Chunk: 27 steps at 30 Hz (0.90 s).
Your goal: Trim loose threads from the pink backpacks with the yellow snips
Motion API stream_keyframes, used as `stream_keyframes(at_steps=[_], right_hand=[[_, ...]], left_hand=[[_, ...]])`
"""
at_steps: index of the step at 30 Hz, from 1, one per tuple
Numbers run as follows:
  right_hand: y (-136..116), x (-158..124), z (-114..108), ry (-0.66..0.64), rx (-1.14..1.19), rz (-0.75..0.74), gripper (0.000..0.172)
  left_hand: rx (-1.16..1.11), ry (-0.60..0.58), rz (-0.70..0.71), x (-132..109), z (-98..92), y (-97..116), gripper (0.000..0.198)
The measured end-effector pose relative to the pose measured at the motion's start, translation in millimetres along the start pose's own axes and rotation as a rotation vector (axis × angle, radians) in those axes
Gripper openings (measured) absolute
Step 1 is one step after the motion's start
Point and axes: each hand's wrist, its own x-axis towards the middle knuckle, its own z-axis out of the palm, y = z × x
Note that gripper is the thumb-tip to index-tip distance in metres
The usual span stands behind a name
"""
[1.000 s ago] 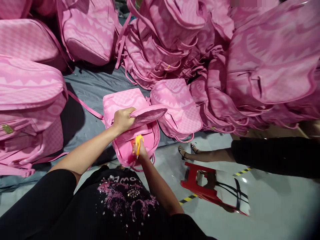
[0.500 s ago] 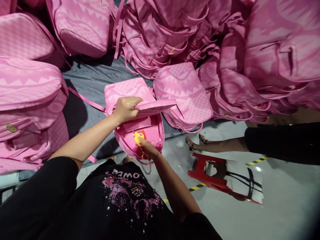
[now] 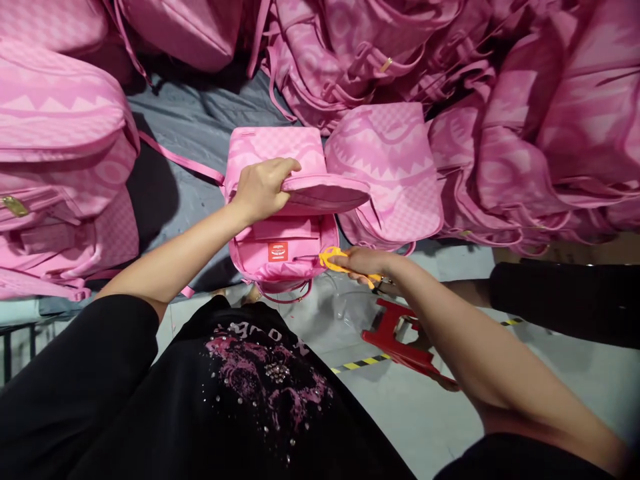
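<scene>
A pink patterned backpack [image 3: 275,150] lies unzipped on the grey cloth in front of me. My left hand [image 3: 263,189] grips the edge of its raised front flap [image 3: 330,192]. Inside the opening show a pink lining and a red label [image 3: 278,251]. My right hand [image 3: 370,263] is closed on a yellow-handled tool [image 3: 334,259], at the right rim of the opening. The tool's thin dark tip points left over the lining; its exact kind is unclear.
More pink backpacks lie left [image 3: 60,133], right [image 3: 390,167] and piled behind on the grey cloth [image 3: 195,147]. A red stool [image 3: 400,340] stands on the floor at the right. Another person's dark-clothed leg [image 3: 560,300] shows at the right edge.
My right hand has moved right with the yellow-handled tool, from over the label to the opening's right side, uncovering the label. My left hand still holds the flap. The view has shifted.
</scene>
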Motion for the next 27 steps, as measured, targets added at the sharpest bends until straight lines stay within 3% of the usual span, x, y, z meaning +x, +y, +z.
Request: stream_keyframes(at_steps=[4,6,8,12,16,18,20,23,25,27], right_hand=[[-8.5,17.2,-25.3,-0.033,-0.029,-0.188,0.05],[-9.1,22.9,-37.4,0.031,-0.057,-0.211,0.05],[-5.7,26.7,-39.8,0.137,0.061,-0.221,0.045],[-3.1,42.8,-10.2,0.209,0.499,-0.271,0.04],[-23.1,69.7,31.3,0.049,0.698,-0.438,0.041],[-35.2,77.4,39.9,-0.022,0.734,-0.512,0.036],[-45.1,79.1,34.7,-0.031,0.681,-0.532,0.033],[-60.0,76.3,5.4,0.001,0.343,-0.524,0.036],[-72.7,76.0,-19.6,-0.025,0.061,-0.467,0.044],[-84.7,79.6,-41.5,-0.032,-0.067,-0.413,0.051]], left_hand=[[-0.002,-0.028,-0.003,1.4,-15.3,7.4,0.031],[0.031,0.019,-0.084,10.7,-20.4,-0.8,0.027],[0.072,0.09,-0.203,23.5,-20.8,-14.8,0.024],[0.09,0.138,-0.288,42.9,-9.0,-34.2,0.019],[0.088,0.16,-0.223,44.5,3.9,-27.5,0.016],[0.094,0.149,-0.22,43.0,3.9,-23.6,0.02],[0.095,0.124,-0.242,40.6,-1.0,-22.6,0.021],[0.093,0.125,-0.259,25.2,-9.2,-18.3,0.025],[0.086,0.082,-0.288,-1.4,-7.0,-7.1,0.032],[0.056,-0.042,-0.38,-40.5,6.4,9.8,0.035]])
